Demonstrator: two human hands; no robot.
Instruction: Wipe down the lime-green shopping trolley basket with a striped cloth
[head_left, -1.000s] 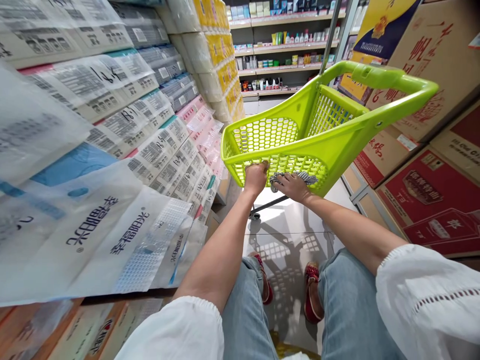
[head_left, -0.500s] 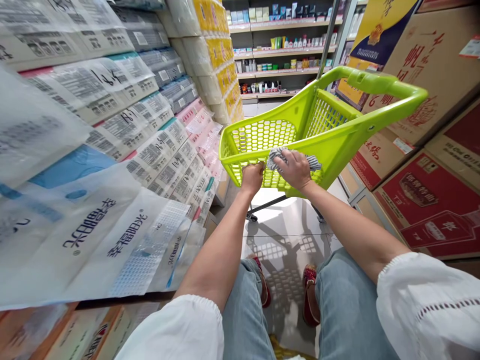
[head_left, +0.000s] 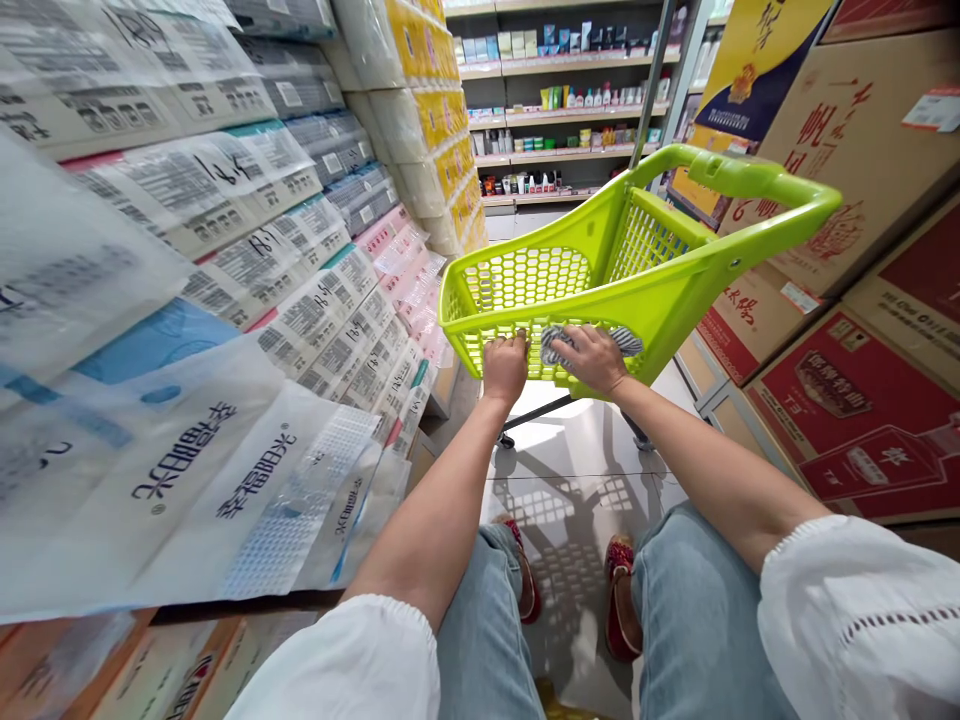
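Note:
A bright green plastic shopping cart (head_left: pixel 660 285) stands side-on in front of me, its basket walls pierced with a grid of holes. My left hand (head_left: pixel 506 368) is closed on the lower lattice of the near side wall, its fingertips curled at the holes. Just right of it, my right hand (head_left: pixel 592 358) presses a grey-and-white striped cloth (head_left: pixel 626 341) against the same wall. The cloth sticks out on both sides of that hand, and its fingers are bent over it. Part of the cloth is hidden under the palm.
Plastic-wrapped tissue packs (head_left: pixel 262 460) are stacked along the left. Yellow-and-white paper packs (head_left: pixel 435 130) rise behind them. Cardboard cartons (head_left: pixel 862 400) line the right side. Shelves of small bottles and boxes (head_left: pixel 570 100) stand at the back. Tiled floor (head_left: pixel 577 490) lies under the cart.
My right hand has moved down the cart's side wall with the cloth, from near the rim to the lattice. My left hand stays on the lattice, slightly lower in view.

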